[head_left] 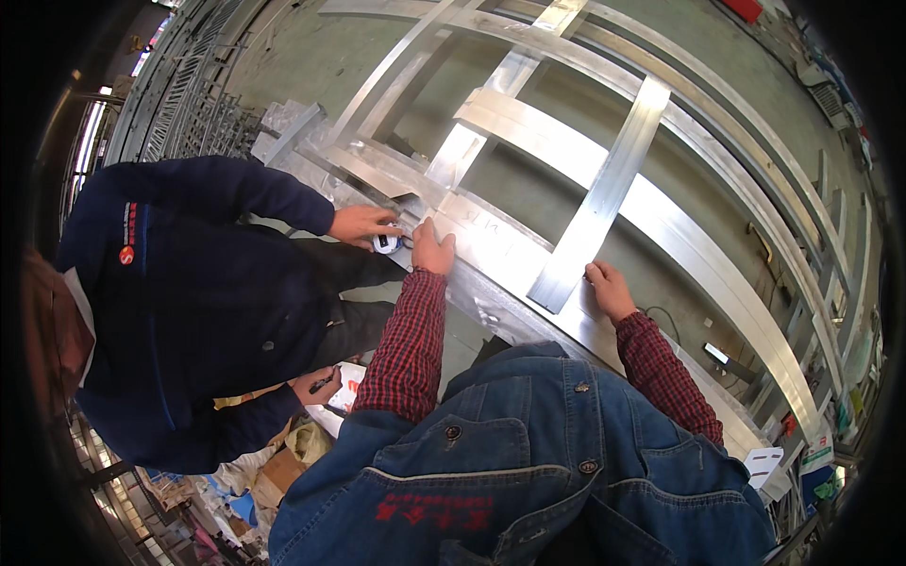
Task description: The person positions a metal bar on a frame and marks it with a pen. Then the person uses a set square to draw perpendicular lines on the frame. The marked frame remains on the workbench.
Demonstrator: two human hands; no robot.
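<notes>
Denim jacket (557, 472): nearest, blue, with metal buttons and red lettering (439, 507) on the left front; red-and-black checked sleeves (406, 344) reached out from it.
Right hand (612, 291): fingers bent at the far edge of the wide aluminium profile, just beside the crossbar; whether they were clamped could not be told.
Left hand (434, 250): fingers curled against the left part of the same profile, beside the tape measure; I could not tell whether they gripped.
Wide aluminium profile (505, 236): lay in front of the wearer, running from far left to near right; flat, silvery, glossy in patches, with faint handwriting (483, 222) on top.
Plastic film (495, 307): clear and wrinkled along the profile's near side.
Co-worker: stood at the left in a dark navy jacket (208, 283) bearing a red emblem (126, 254) and lettering; one hand (363, 226) held the white-and-dark tape measure (387, 241), the other (313, 385) a black marker (323, 384).
Crossbar (604, 198): shiny, flat, its near end over the wide profile.
Tag (817, 453): white and green, printed, at the right.
Farther profiles (717, 141): long, silvery, beyond the crossbar.
Rack (179, 104): metal lengths, far left.
</notes>
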